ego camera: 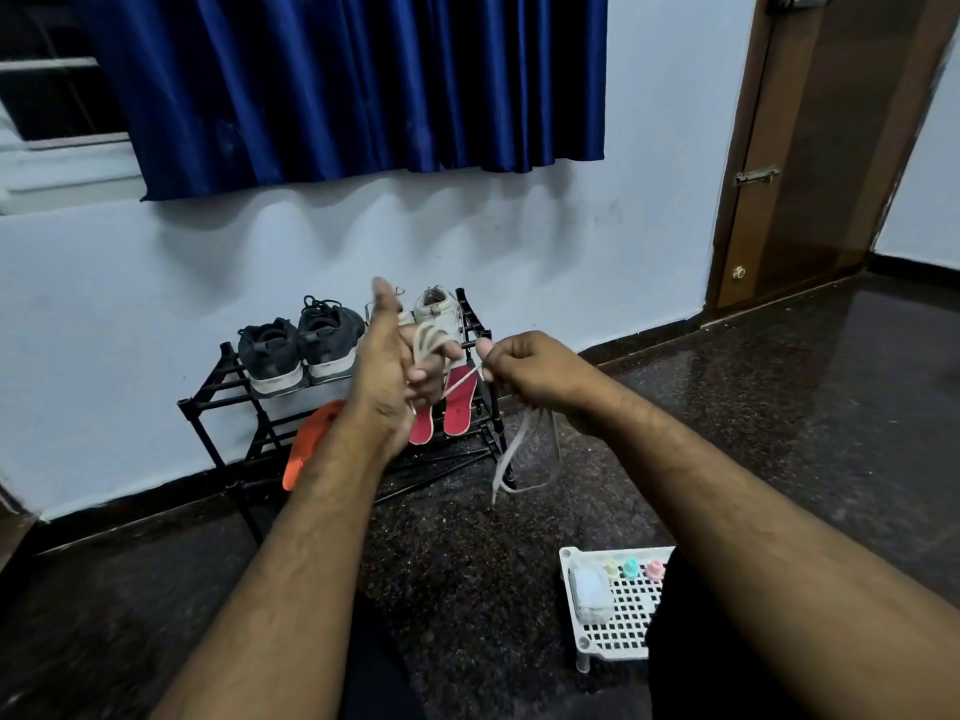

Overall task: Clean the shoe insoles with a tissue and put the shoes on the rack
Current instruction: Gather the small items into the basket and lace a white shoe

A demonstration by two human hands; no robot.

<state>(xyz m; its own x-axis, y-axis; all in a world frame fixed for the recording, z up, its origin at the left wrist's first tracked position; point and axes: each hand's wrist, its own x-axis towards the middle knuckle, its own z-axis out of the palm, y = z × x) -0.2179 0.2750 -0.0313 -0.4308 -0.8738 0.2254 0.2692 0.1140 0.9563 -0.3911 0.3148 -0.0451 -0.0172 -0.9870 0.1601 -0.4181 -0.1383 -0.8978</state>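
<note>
Small white rack (618,628): on the floor, nearest the viewer, below the right forearm; it carries a pale pouch-like item (589,595) and three small coloured pieces, which cannot be identified.
Right hand (524,368): fingers curled, pinching one run of a pale shoelace (524,449); the slack hangs below this hand in a long loop towards the floor.
Left hand (387,366): raised, fingers mostly straight and upright, with several turns of the same lace wound round them; thumb position unclear.
Lace state: taut between the two hands, loose beyond the right hand.
Shoe rack (470,324): black, against the wall, just beyond both hands.
Top tier: a dark pair of shoes (298,348) left of the left hand; a white pair (436,306) directly behind the hands, partly hidden.
Lower tier: two red insoles (457,405) leaning behind the hands; an orange item (306,444) hangs at the left wrist, partly hidden.
Tissue: not visible.
Step in hand (judgement): coiling a removed lace, a side job; both pairs appear already racked.
Next move (judgement): take up the hanging slack evenly, keep tension, then set the coil down without it springing loose.
</note>
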